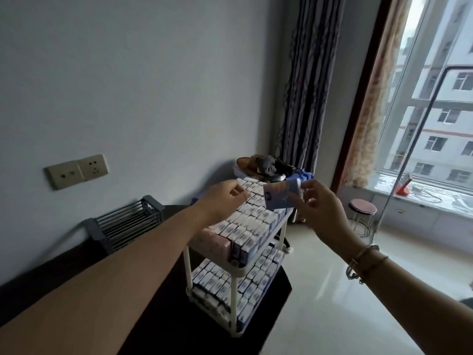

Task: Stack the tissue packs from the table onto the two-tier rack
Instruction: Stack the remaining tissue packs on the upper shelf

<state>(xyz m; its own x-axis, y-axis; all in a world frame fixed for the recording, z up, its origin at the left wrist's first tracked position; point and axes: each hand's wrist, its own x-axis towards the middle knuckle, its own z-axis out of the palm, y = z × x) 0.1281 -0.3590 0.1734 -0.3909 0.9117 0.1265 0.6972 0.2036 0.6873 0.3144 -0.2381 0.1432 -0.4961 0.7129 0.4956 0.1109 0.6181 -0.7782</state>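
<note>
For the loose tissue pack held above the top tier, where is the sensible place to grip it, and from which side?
Probably by its right short end, coming from the right. The tissue pack is flat, its broad face toward the camera, and the right hand already pinches that end. This leaves its left end free toward the left hand over the packed top tier.
</note>
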